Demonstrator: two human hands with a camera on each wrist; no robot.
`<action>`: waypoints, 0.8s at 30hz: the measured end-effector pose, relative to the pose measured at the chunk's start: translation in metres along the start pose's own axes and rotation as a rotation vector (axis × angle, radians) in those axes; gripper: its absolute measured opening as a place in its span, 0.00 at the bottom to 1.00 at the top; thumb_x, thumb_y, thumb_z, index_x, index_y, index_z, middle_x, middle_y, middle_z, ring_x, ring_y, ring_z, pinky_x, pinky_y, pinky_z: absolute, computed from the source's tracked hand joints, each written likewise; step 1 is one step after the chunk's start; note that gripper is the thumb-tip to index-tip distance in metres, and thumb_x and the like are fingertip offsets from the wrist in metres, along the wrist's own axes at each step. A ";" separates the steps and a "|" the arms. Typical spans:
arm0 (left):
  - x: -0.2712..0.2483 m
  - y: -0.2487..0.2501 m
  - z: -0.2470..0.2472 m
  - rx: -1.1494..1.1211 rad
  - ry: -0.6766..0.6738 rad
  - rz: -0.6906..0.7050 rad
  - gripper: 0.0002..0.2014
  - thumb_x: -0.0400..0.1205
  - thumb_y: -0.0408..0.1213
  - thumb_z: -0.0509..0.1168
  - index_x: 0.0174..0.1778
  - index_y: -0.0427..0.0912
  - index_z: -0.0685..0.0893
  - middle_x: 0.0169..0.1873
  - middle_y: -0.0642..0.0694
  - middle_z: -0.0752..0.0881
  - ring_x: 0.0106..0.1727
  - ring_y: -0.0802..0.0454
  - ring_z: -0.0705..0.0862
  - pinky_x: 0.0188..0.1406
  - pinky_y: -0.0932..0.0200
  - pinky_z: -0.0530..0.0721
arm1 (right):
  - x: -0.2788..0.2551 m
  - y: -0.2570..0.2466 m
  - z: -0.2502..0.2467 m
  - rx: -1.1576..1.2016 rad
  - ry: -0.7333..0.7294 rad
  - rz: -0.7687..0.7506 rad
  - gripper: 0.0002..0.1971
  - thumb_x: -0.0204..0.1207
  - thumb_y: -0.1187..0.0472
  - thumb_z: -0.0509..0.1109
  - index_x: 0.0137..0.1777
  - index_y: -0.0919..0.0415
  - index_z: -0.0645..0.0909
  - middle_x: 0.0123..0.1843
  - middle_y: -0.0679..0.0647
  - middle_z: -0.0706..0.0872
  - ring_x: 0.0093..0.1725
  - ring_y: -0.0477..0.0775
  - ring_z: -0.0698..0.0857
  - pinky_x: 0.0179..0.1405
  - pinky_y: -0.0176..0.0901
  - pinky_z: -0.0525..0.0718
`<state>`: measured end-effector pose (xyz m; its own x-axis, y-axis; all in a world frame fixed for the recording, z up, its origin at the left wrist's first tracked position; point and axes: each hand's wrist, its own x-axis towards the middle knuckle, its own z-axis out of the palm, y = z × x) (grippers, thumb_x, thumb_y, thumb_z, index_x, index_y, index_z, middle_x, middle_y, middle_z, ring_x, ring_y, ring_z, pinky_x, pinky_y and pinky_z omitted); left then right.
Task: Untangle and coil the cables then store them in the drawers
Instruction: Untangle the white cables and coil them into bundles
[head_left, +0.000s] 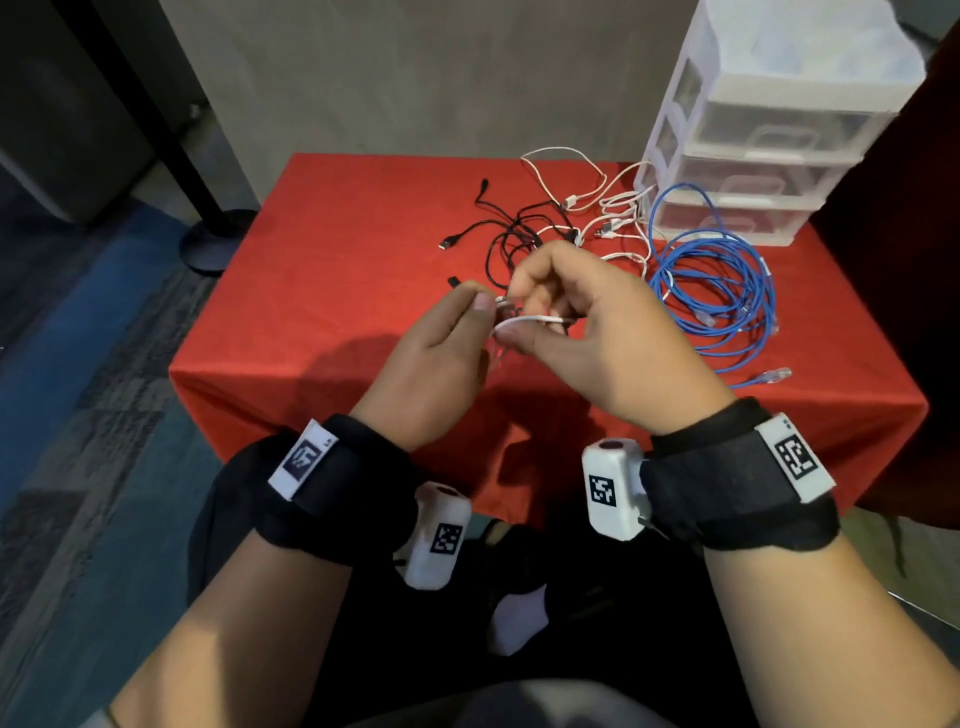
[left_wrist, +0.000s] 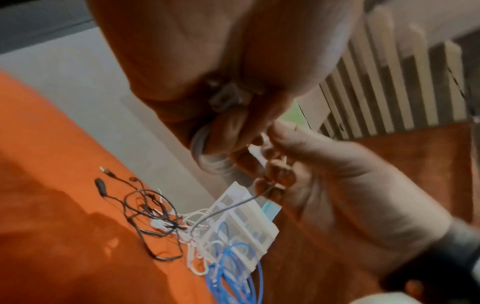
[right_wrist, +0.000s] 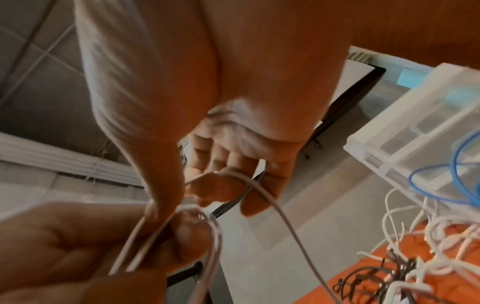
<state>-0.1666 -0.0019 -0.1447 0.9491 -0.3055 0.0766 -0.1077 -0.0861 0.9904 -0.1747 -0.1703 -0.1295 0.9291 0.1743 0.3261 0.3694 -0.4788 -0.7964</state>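
Above the red table (head_left: 322, 270), both hands work one thin white cable (head_left: 524, 319). My left hand (head_left: 483, 317) pinches a small coil of its loops (left_wrist: 207, 152) between thumb and fingers. My right hand (head_left: 514, 314) faces it with fingers curled round the free strand (right_wrist: 272, 205). That strand (left_wrist: 228, 207) runs down to the tangle on the table. The tangle is black cables (head_left: 504, 234) mixed with more white cables (head_left: 613, 218). A loosely looped blue cable (head_left: 711, 291) lies to its right.
A white plastic drawer unit (head_left: 753, 156) with several closed translucent drawers stands at the table's back right corner, and the blue cable touches its base. A black pole with a round foot (head_left: 208, 244) stands on the floor to the left. My knees are under the front edge.
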 end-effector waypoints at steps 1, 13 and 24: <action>-0.001 0.004 0.001 -0.077 -0.037 -0.019 0.14 0.93 0.35 0.51 0.44 0.37 0.75 0.26 0.46 0.75 0.20 0.55 0.65 0.20 0.65 0.64 | 0.002 0.002 0.000 0.043 0.001 0.016 0.13 0.74 0.61 0.81 0.55 0.56 0.83 0.48 0.53 0.85 0.33 0.62 0.79 0.36 0.51 0.79; 0.004 -0.015 -0.013 -0.147 0.144 -0.112 0.09 0.90 0.27 0.58 0.49 0.36 0.83 0.45 0.30 0.88 0.46 0.39 0.88 0.50 0.48 0.90 | 0.008 0.015 0.006 0.230 0.144 0.147 0.08 0.79 0.61 0.78 0.42 0.64 0.84 0.37 0.72 0.80 0.35 0.53 0.74 0.38 0.52 0.73; -0.004 -0.010 -0.030 -0.424 -0.149 -0.431 0.14 0.81 0.34 0.69 0.61 0.32 0.84 0.64 0.34 0.88 0.64 0.40 0.84 0.65 0.42 0.86 | 0.011 0.020 0.013 0.079 0.167 0.152 0.09 0.76 0.51 0.77 0.40 0.55 0.84 0.37 0.62 0.86 0.40 0.67 0.83 0.43 0.65 0.84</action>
<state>-0.1604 0.0291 -0.1519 0.8261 -0.4590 -0.3269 0.4321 0.1435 0.8904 -0.1569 -0.1665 -0.1484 0.9608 -0.0426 0.2739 0.2317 -0.4192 -0.8779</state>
